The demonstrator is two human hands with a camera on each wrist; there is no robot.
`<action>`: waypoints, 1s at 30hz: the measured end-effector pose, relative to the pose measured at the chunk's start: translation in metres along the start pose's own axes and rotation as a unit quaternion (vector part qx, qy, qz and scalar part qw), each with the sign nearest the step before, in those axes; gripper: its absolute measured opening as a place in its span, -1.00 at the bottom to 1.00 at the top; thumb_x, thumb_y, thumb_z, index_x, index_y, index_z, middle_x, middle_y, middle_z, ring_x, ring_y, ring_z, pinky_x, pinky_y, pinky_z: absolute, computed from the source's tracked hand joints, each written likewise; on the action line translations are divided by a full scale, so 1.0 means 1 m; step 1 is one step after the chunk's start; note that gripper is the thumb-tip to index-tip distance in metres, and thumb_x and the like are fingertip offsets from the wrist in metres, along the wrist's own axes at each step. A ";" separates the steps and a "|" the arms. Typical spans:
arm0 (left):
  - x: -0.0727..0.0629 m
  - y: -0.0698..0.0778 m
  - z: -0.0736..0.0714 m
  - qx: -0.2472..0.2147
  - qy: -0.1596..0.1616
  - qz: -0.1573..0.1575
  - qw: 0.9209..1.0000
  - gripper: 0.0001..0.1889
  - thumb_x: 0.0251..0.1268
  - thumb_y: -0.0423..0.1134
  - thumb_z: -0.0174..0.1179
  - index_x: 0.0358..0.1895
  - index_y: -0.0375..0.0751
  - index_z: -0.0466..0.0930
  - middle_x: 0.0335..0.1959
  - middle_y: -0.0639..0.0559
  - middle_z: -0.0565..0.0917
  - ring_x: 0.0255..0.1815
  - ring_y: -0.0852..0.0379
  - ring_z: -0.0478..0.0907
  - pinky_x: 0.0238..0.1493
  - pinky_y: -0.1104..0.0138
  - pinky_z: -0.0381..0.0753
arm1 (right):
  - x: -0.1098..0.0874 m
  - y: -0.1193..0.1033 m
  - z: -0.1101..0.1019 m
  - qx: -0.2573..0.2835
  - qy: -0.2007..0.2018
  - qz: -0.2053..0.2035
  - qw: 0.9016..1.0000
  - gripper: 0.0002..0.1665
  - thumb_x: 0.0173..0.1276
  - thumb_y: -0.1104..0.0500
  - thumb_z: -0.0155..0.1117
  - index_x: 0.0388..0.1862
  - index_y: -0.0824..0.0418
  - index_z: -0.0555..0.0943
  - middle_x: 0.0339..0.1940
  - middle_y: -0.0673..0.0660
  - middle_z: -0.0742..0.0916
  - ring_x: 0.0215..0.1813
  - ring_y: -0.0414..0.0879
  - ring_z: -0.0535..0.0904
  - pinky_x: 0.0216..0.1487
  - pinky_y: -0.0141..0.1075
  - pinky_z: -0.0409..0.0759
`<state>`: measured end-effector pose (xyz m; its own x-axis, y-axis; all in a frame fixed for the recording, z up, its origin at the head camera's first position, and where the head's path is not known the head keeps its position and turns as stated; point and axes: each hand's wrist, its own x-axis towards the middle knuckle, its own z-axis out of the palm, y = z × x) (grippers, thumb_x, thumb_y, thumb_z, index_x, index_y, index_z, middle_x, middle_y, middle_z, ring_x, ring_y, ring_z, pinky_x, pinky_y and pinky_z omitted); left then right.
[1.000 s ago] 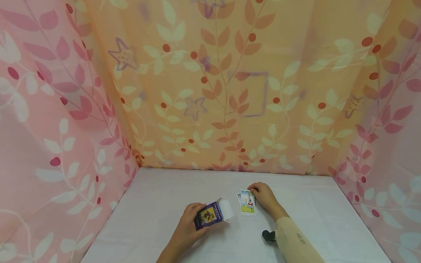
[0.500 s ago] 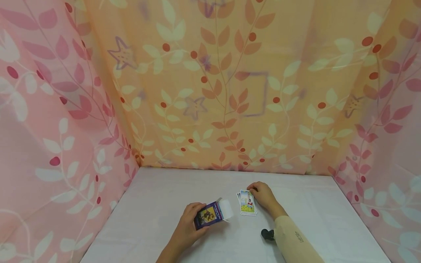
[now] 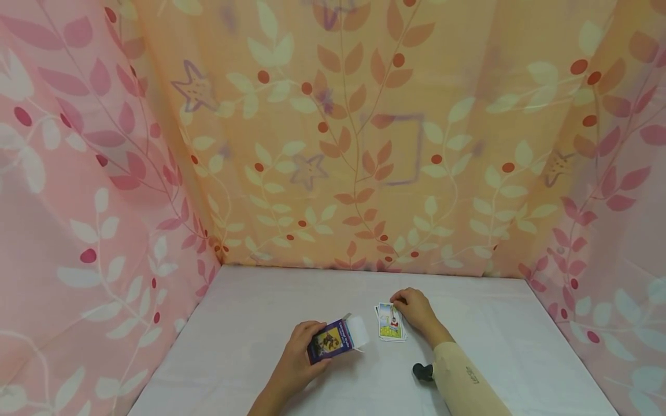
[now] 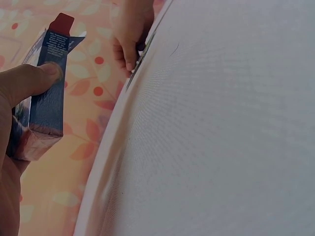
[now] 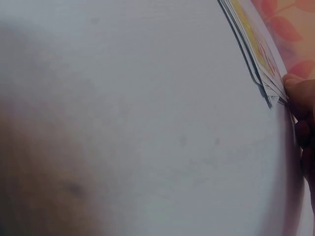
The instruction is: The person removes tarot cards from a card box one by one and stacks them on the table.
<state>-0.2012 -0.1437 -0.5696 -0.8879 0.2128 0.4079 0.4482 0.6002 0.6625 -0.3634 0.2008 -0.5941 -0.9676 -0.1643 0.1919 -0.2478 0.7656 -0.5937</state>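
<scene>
My left hand [image 3: 298,359] grips a small dark purple-blue card box [image 3: 329,342], thumb along one side, its white flap open toward the right. In the left wrist view the box [image 4: 49,98] is tilted, with a red end flap raised. Right of it on the table lies a small, slightly uneven stack of picture cards [image 3: 388,325], the top one face up. At the stack's upper right corner my right hand [image 3: 418,309] pinches the cards' edge with thumb and fingertips. The right wrist view shows the thumb against that corner of the cards [image 5: 253,44]; how many it holds is hidden.
A white cloth covers the table [image 3: 250,312]. A small black object [image 3: 422,372] sits beside the right sleeve [image 3: 465,375]. Floral curtains [image 3: 338,173] enclose the back and both sides.
The top card has shifted slightly down and left on the stack, with the right hand at its corner. Left hand and box have stayed in place.
</scene>
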 end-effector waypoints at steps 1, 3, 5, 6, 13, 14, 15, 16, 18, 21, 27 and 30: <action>0.000 0.000 0.000 0.002 0.000 0.001 1.000 -0.16 -0.02 -0.13 0.64 0.40 0.18 0.43 0.28 0.24 0.44 0.26 0.23 0.43 0.31 0.07 0.57 | 0.000 0.000 0.000 0.001 0.000 0.001 1.000 -0.91 0.39 0.22 0.38 -0.21 0.03 0.75 -0.25 -0.04 0.69 -0.11 -0.09 0.52 0.07 -0.05 0.50; 0.000 0.001 0.000 0.004 0.000 0.002 1.000 -0.16 -0.01 -0.12 0.63 0.40 0.16 0.42 0.28 0.23 0.44 0.26 0.22 0.43 0.30 0.06 0.58 | -0.001 0.000 0.000 0.006 0.001 0.002 1.000 -0.91 0.39 0.22 0.38 -0.21 0.04 0.75 -0.25 -0.03 0.69 -0.10 -0.08 0.53 0.09 -0.04 0.50; 0.000 0.001 0.000 0.003 0.000 0.002 1.000 -0.16 -0.01 -0.13 0.63 0.40 0.16 0.42 0.28 0.22 0.44 0.26 0.21 0.43 0.30 0.06 0.57 | -0.001 -0.001 -0.001 0.010 -0.001 0.006 1.000 -0.92 0.40 0.22 0.38 -0.20 0.04 0.75 -0.23 -0.02 0.70 -0.07 -0.06 0.54 0.12 -0.02 0.51; 0.000 0.001 0.000 0.002 -0.001 0.001 1.000 -0.16 -0.01 -0.14 0.63 0.40 0.16 0.42 0.28 0.22 0.44 0.26 0.21 0.43 0.30 0.06 0.57 | -0.002 -0.001 -0.001 0.011 -0.002 0.007 1.000 -0.92 0.40 0.21 0.38 -0.19 0.05 0.75 -0.22 -0.02 0.71 -0.06 -0.06 0.55 0.14 -0.01 0.52; 0.001 0.002 -0.001 -0.006 -0.008 -0.003 1.000 -0.18 0.01 -0.15 0.62 0.40 0.15 0.42 0.28 0.22 0.44 0.27 0.21 0.42 0.31 0.06 0.56 | -0.004 -0.003 -0.004 0.022 0.001 0.007 1.000 -0.90 0.39 0.22 0.38 -0.15 0.10 0.76 -0.18 0.02 0.74 0.01 -0.01 0.60 0.22 0.06 0.54; 0.001 0.002 -0.002 -0.006 -0.008 -0.004 1.000 -0.18 0.01 -0.16 0.62 0.40 0.15 0.42 0.28 0.21 0.44 0.27 0.20 0.42 0.32 0.06 0.56 | -0.005 -0.004 -0.005 0.024 0.005 0.007 1.000 -0.89 0.38 0.23 0.38 -0.15 0.11 0.76 -0.18 0.02 0.74 0.01 0.00 0.60 0.21 0.07 0.54; 0.001 0.002 -0.002 -0.007 -0.008 -0.004 1.000 -0.17 0.01 -0.16 0.62 0.40 0.15 0.42 0.28 0.21 0.44 0.27 0.20 0.43 0.31 0.05 0.56 | -0.007 -0.005 -0.006 0.025 0.009 0.005 1.000 -0.89 0.38 0.24 0.38 -0.14 0.13 0.76 -0.18 0.03 0.74 -0.01 0.00 0.60 0.20 0.07 0.55; 0.001 0.002 -0.001 -0.007 -0.007 -0.004 1.000 -0.17 0.01 -0.16 0.62 0.40 0.15 0.42 0.28 0.21 0.44 0.26 0.20 0.43 0.31 0.05 0.56 | -0.008 -0.006 -0.007 0.027 0.013 0.005 1.000 -0.88 0.38 0.24 0.37 -0.14 0.14 0.76 -0.19 0.03 0.74 -0.02 0.00 0.59 0.18 0.08 0.55; 0.001 0.002 -0.001 -0.006 -0.006 -0.003 1.000 -0.17 0.00 -0.16 0.62 0.40 0.14 0.42 0.28 0.20 0.45 0.26 0.19 0.43 0.31 0.04 0.57 | -0.011 -0.010 -0.008 0.033 0.019 0.009 0.999 -0.88 0.39 0.25 0.36 -0.13 0.16 0.76 -0.20 0.03 0.75 -0.03 -0.01 0.59 0.16 0.07 0.56; 0.000 0.001 -0.001 -0.001 -0.004 -0.001 1.000 -0.17 -0.01 -0.15 0.62 0.40 0.14 0.43 0.27 0.21 0.45 0.26 0.20 0.44 0.30 0.05 0.58 | -0.016 -0.015 -0.011 0.041 0.022 0.021 0.999 -0.86 0.41 0.25 0.33 -0.10 0.18 0.76 -0.19 0.04 0.74 -0.02 -0.01 0.59 0.14 0.06 0.56; -0.001 -0.001 0.000 0.005 0.002 0.002 1.000 -0.18 -0.02 -0.13 0.63 0.38 0.15 0.44 0.27 0.23 0.45 0.26 0.23 0.44 0.29 0.08 0.58 | -0.026 -0.026 -0.016 0.062 0.024 0.048 0.997 -0.80 0.47 0.19 0.29 -0.01 0.17 0.74 -0.11 0.05 0.72 0.04 0.00 0.55 0.17 0.02 0.53; 0.000 -0.001 0.000 0.005 0.003 0.003 1.000 -0.17 -0.03 -0.14 0.64 0.38 0.16 0.43 0.27 0.24 0.44 0.25 0.24 0.44 0.29 0.11 0.58 | -0.030 -0.032 -0.019 0.059 0.033 0.044 0.997 -0.80 0.47 0.18 0.30 -0.01 0.17 0.74 -0.10 0.05 0.72 0.05 0.02 0.54 0.17 0.01 0.53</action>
<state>-0.2012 -0.1441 -0.5704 -0.8841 0.2121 0.4163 0.4531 0.6066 0.6533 -0.3255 0.1936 -0.5658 -0.9814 -0.0566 0.1836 -0.1707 0.6958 -0.6977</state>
